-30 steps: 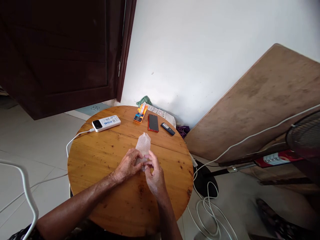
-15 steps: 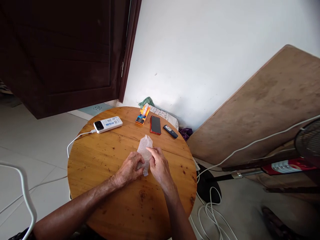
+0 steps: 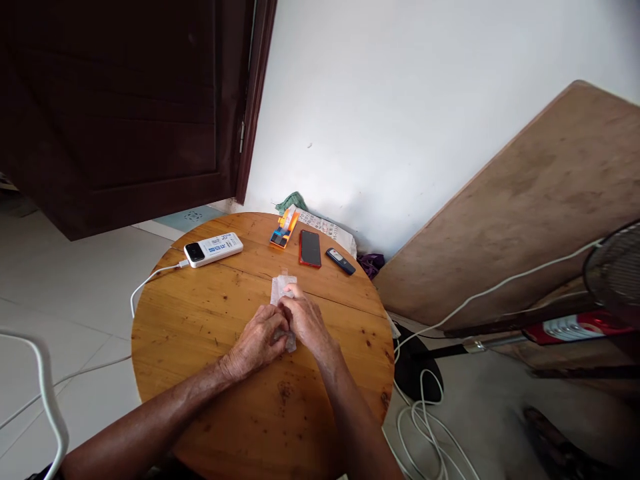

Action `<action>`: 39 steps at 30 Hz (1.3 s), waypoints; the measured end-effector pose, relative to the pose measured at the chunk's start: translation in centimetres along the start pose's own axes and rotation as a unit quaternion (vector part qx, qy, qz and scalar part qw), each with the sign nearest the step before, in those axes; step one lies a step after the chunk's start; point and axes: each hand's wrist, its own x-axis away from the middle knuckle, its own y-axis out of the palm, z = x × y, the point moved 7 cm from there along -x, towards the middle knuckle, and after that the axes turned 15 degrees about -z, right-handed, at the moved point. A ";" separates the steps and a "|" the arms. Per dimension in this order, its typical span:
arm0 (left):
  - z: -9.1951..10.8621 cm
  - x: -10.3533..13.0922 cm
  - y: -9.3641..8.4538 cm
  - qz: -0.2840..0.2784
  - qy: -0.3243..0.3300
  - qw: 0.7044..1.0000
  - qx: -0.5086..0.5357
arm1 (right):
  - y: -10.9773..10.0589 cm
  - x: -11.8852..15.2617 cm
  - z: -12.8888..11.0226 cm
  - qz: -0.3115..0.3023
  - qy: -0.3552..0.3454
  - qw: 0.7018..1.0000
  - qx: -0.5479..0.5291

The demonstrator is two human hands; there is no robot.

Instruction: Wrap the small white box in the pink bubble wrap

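A translucent, whitish piece of bubble wrap (image 3: 283, 288) lies on the round wooden table (image 3: 200, 320), partly covered by both hands. My left hand (image 3: 261, 337) grips its lower left part with curled fingers. On its right side my right hand (image 3: 304, 319) has fingers bent and pressed onto the wrap, close to the left fingertips. Both hands touch the same wrap. Whether anything is inside it is hidden.
Behind the hands are a white power bank (image 3: 214, 249) with a cable, an orange box (image 3: 285, 230), a red-edged phone (image 3: 310, 249) and a small dark device (image 3: 341, 261). Right of the table stand a fan (image 3: 613, 273) and coiled white cable (image 3: 425, 427).
My right hand has moved left over the wrap, its pointing finger now bent closer to my left hand. The wrap has turned more upright and its top has shifted left.
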 end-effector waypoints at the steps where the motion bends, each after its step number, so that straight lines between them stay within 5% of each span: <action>1: 0.0 0.0 0.0 0.002 -0.001 1.000 -0.005 | 0.0 0.1 0.1 0.009 0.000 1.000 -0.002; 8: 0.2 0.3 0.0 0.010 -0.010 0.998 -0.062 | -0.8 4.9 1.1 0.143 0.033 0.985 -0.090; 15: 0.1 0.3 -0.1 0.021 0.003 0.997 -0.080 | 1.4 8.1 -0.7 0.165 0.029 0.977 -0.128; 22: 0.2 0.5 -0.3 0.012 -0.002 0.996 -0.093 | 2.2 8.0 -0.9 0.165 0.037 0.980 -0.107; 27: 0.5 0.4 -0.1 0.000 0.016 0.993 -0.113 | 1.6 7.5 0.3 0.130 0.026 0.970 -0.205; 33: 0.4 0.5 0.0 0.005 0.008 0.992 -0.124 | 1.5 5.2 7.4 0.099 0.187 0.895 -0.393; 39: 1.0 0.5 0.0 0.005 0.019 0.991 -0.129 | 2.9 1.7 9.1 0.046 0.182 0.858 -0.478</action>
